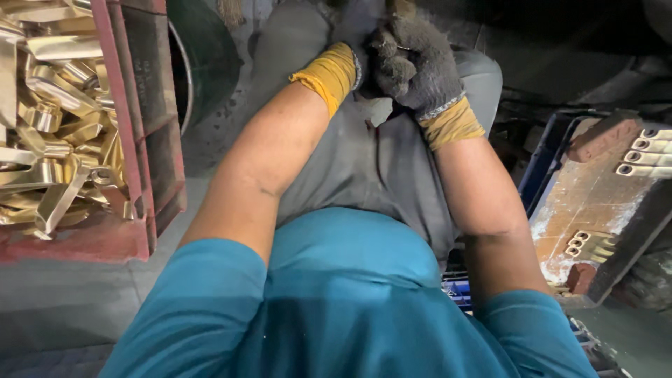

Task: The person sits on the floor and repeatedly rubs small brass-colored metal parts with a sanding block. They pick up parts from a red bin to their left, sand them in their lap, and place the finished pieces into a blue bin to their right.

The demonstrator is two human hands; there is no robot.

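Both my hands wear dark grey knit gloves with yellow cuffs and meet over my lap at the top centre. My right hand (414,61) is curled into a fist, its fingers closed against my left hand (355,64). The right glove covers most of the left hand, leaving little more than its cuff and wrist visible. Nothing shows clearly inside either fist. A small brownish bit at the frame's top edge, just above the right glove, is too cut off to identify. Below are my grey trousers and teal shirt.
A red plastic crate (143,140) at the left holds several shiny brass strips and fittings (56,119). A dark round bin (203,56) stands behind it. At the right, a worn board (595,189) carries pale ridged metal pieces (647,150) and reddish bricks (602,136).
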